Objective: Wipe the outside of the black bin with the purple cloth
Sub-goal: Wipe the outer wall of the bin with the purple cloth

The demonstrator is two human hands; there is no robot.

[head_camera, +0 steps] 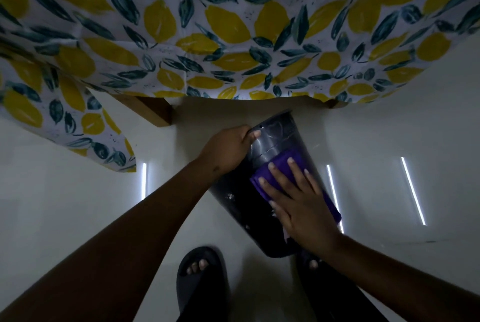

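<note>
The black bin [279, 137] lies tilted on the pale floor in the middle of the head view, its narrow end towards the table and its wide end near my feet. My left hand [228, 147] grips the bin's upper left edge, thumb on its side. The folded purple cloth [272, 171] lies on the bin's side. My right hand [298, 199] presses flat on the cloth with fingers spread. White specks show on the bin's lower left wall.
A table covered by a lemon-print cloth [233, 36] fills the top of the view, with a wooden leg [155, 114] left of the bin. My feet in dark sandals [200, 277] stand just below the bin. Light strips reflect off the glossy floor [413, 191].
</note>
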